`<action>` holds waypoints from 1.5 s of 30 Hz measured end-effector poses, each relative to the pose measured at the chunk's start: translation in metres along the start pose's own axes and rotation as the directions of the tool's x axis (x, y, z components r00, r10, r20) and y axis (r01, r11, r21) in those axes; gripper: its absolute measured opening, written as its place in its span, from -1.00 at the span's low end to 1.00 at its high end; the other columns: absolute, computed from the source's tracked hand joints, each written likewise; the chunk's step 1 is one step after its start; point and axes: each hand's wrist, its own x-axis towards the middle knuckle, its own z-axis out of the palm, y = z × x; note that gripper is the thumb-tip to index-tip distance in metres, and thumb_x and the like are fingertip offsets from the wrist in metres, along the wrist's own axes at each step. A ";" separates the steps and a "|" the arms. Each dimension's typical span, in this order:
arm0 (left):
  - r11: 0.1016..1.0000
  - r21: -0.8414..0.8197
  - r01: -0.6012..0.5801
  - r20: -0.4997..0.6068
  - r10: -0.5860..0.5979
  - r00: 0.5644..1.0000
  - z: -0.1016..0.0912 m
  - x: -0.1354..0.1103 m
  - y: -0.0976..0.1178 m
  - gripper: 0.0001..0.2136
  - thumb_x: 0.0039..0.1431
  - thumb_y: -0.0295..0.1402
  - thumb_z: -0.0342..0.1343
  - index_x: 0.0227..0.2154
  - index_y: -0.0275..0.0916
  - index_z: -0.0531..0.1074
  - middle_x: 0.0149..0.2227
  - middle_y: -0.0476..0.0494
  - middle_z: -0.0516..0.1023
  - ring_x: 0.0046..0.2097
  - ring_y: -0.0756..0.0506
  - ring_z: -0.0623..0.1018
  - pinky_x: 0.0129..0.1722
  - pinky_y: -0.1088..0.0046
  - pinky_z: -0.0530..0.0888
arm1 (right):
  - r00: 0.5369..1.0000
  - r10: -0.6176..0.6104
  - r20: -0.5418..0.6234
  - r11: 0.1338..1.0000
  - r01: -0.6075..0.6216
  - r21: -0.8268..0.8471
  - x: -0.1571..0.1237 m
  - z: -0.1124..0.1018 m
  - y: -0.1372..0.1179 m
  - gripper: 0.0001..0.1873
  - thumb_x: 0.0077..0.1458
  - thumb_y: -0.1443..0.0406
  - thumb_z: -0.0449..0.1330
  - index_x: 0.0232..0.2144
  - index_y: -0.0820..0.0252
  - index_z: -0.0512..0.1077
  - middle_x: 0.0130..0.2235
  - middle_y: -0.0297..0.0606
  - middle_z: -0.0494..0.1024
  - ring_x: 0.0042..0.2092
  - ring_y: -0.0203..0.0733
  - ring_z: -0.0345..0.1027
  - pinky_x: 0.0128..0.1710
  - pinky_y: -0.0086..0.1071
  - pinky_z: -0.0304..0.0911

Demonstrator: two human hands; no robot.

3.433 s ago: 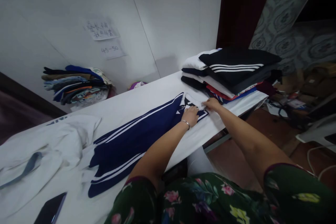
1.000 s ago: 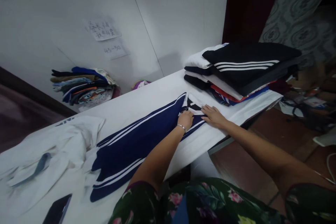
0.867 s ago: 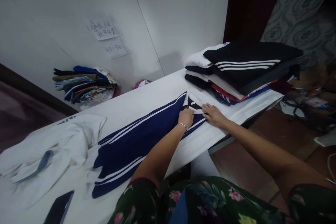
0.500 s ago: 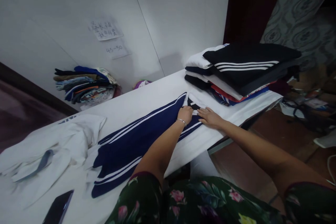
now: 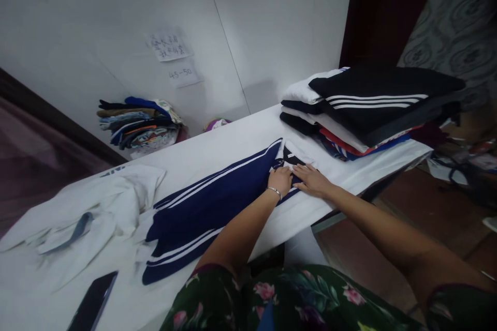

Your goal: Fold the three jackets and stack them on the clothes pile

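Observation:
A navy garment (image 5: pixel 229 191) with white stripes lies in a long folded strip across the table. At its right end a black inner part with a small white label (image 5: pixel 291 155) shows beside white cloth. My left hand (image 5: pixel 280 180), with a bracelet at the wrist, has its fingers curled on the garment near that end and grips the fabric; the fingertips are partly hidden. Just to the right, my right hand (image 5: pixel 310 180) lies flat with fingers stretched out on the same end, close to the left hand.
A stack of folded clothes (image 5: pixel 373 114) stands at the table's right end. Crumpled white clothing (image 5: pixel 112 207) and a dark phone (image 5: pixel 93 300) lie to the left on the white tabletop (image 5: pixel 217 152). Behind the table are another clothes pile (image 5: pixel 135 121) and paper notes (image 5: pixel 171 47) on the wall.
The view has swung slightly left, so the scene sits further right. My left hand has shifted a little on the garment's end, where the fabric is now bunched; the right hand stays flat.

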 end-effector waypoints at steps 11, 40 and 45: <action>0.997 -0.027 0.068 -0.020 -0.069 0.997 -0.014 -0.018 0.000 -0.76 0.18 -0.41 -0.01 -0.11 -0.20 0.43 0.01 -0.15 0.48 0.11 -0.14 0.36 0.15 0.15 0.18 | 1.000 0.013 -0.018 1.000 -0.012 0.009 0.014 -0.004 -0.021 -0.31 0.21 -0.04 -0.15 0.23 0.26 0.14 0.28 -0.06 0.10 0.32 -0.02 -0.16 0.27 0.01 -0.19; 0.693 -0.088 0.715 -0.172 -0.718 0.674 -0.051 -0.245 -0.129 -0.58 0.22 -0.09 -0.07 0.11 -0.05 0.29 0.25 -0.09 0.23 0.29 -0.14 0.15 0.25 0.23 0.13 | 0.941 -0.242 -0.237 0.970 0.244 -0.024 0.088 0.009 -0.164 -0.37 0.21 -0.02 -0.17 0.22 0.12 0.13 0.29 -0.11 0.09 0.32 0.06 -0.17 0.23 0.13 -0.19; 0.626 -0.181 0.758 -0.355 -0.761 0.543 -0.076 -0.286 -0.149 -0.64 0.21 -0.18 -0.01 0.03 -0.15 0.37 0.24 -0.13 0.25 0.29 -0.16 0.14 0.25 0.17 0.10 | 0.977 -0.214 -0.006 0.974 0.213 -0.076 0.094 0.056 -0.166 -0.36 0.20 -0.03 -0.17 0.21 0.12 0.15 0.28 -0.11 0.13 0.30 0.06 -0.10 0.21 0.15 -0.15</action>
